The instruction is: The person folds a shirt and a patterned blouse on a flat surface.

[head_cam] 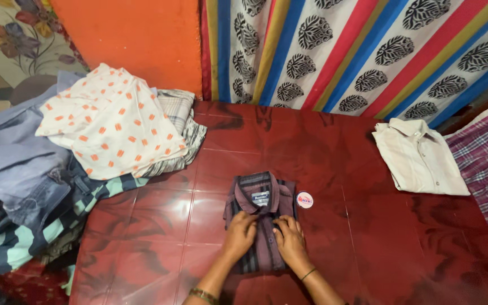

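Head view: both hands' fingers (246,221) flat on folded shirt (262,195).

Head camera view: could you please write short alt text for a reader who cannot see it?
Two hands, left hand and right hand, press flat on a folded dark striped shirt on a red table. A pile of clothes lies at the left, a folded cream shirt at the right.
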